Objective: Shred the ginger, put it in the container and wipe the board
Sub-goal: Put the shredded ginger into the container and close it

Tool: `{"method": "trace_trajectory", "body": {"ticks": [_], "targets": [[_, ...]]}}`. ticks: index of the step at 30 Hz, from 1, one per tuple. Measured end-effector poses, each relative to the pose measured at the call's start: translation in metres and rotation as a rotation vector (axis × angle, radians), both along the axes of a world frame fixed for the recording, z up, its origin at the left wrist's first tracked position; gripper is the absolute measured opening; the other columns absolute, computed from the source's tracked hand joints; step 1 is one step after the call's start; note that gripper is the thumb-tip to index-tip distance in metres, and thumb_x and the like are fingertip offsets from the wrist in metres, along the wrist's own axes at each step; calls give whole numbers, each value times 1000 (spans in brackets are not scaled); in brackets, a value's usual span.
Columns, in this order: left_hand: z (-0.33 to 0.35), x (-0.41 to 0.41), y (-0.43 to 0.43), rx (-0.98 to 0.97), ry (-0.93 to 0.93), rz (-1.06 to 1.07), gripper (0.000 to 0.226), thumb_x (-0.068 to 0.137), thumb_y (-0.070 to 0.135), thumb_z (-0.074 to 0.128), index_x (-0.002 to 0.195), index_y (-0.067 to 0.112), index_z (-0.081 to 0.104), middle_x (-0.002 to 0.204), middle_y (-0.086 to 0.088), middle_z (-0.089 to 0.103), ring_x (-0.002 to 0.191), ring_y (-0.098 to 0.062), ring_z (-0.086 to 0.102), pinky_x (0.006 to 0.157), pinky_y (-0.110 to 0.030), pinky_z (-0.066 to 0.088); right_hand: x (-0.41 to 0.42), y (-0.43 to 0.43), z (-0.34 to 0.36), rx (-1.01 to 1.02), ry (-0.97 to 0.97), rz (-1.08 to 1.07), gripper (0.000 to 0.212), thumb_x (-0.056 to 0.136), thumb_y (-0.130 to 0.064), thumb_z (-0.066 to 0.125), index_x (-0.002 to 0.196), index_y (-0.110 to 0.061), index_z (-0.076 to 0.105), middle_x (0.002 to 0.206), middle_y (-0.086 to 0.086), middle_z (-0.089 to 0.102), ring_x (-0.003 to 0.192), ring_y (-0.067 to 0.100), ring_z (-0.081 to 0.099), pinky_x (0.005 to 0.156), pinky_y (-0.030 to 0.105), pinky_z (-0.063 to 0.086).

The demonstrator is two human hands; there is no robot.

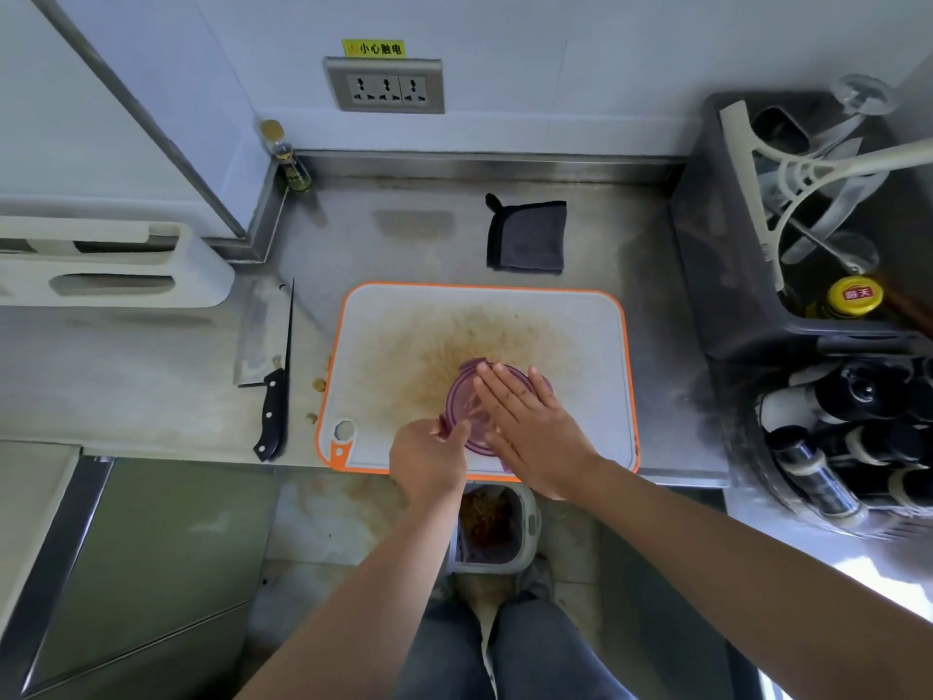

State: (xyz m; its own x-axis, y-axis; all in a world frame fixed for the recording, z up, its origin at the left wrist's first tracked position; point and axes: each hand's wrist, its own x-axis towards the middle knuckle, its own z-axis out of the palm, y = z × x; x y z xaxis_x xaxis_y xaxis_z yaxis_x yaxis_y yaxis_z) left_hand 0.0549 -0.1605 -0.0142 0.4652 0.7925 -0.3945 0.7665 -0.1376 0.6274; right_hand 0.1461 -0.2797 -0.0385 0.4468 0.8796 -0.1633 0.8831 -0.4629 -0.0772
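Head view: we see left hand (429, 462) pinching the left clip of the purple-lidded container (465, 399); right hand (530, 421) flat on its lid, fingers straight; container sits front-middle on the stained board (585, 346); grey cloth (527, 234) on desk (656, 275) beyond; cleaver (262, 341) left of board.

Under the hands, a translucent purple plastic lid (467, 401) on a matt, stained plastic board (580, 356); beyond, dull brushed-steel counter (651, 315).
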Motion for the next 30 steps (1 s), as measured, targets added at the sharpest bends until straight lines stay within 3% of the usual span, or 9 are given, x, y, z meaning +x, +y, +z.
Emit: {"method": "trace_trajectory", "body": {"ticks": [3, 8, 15, 18, 20, 22, 25, 30], "targets": [[5, 3, 2, -8, 43, 17, 46, 81, 46, 72, 54, 13, 55, 49, 0, 53, 49, -21, 48, 48, -29, 34, 3, -1, 2, -9, 39, 7, 68, 98, -49, 19, 152, -8, 12, 160, 6, 6, 148, 22, 2, 115, 49, 8], [10, 5, 6, 30, 102, -45, 39, 79, 47, 74, 55, 26, 52, 63, 3, 58, 62, -18, 55, 63, -31, 48, 2, 0, 1, -9, 73, -3, 71, 97, -53, 16, 152, -10, 8, 160, 4, 1, 148, 21, -2, 116, 49, 7], [7, 7, 14, -63, 78, -38, 40, 75, 49, 76, 58, 12, 69, 55, -4, 66, 59, -26, 66, 60, -35, 53, 3, 0, 1, 20, 123, -4, 72, 97, -54, 21, 153, -13, 2, 160, 0, -7, 147, 17, -10, 117, 49, 1], [8, 6, 19, -89, 86, -58, 44, 72, 49, 78, 59, 8, 70, 58, -10, 68, 61, -28, 68, 62, -37, 54, 5, 4, 15, 155, 338, -176, 71, 98, -45, 40, 153, -18, 5, 160, -4, -9, 146, 10, -15, 118, 46, -7], [10, 6, 19, -69, 107, -88, 45, 73, 51, 76, 57, 10, 69, 58, -8, 68, 61, -25, 67, 60, -34, 53, 4, 5, 26, 367, 401, -514, 67, 97, -35, 50, 152, -14, 19, 160, 2, 9, 148, 15, 3, 120, 41, 4], [10, 6, 18, -36, 123, -119, 46, 75, 54, 74, 57, 12, 69, 60, -6, 68, 62, -23, 66, 59, -31, 51, 3, 2, 31, 393, 409, -749, 62, 96, -37, 52, 146, -9, 31, 154, 7, 31, 141, 23, 29, 115, 36, 24], [9, 6, 18, -8, 131, -150, 47, 76, 55, 72, 58, 12, 69, 61, -6, 68, 64, -25, 66, 60, -32, 51, -4, 0, 31, 198, 371, -783, 55, 94, -47, 50, 135, -11, 43, 129, 9, 58, 115, 27, 56, 94, 38, 46], [6, 6, 19, 25, 123, -173, 51, 77, 54, 73, 50, 13, 60, 52, -6, 59, 58, -27, 60, 52, -29, 39, -3, 4, 26, 230, 495, -869, 45, 93, -46, 53, 124, -13, 55, 113, 8, 65, 100, 26, 61, 79, 35, 51]]}}
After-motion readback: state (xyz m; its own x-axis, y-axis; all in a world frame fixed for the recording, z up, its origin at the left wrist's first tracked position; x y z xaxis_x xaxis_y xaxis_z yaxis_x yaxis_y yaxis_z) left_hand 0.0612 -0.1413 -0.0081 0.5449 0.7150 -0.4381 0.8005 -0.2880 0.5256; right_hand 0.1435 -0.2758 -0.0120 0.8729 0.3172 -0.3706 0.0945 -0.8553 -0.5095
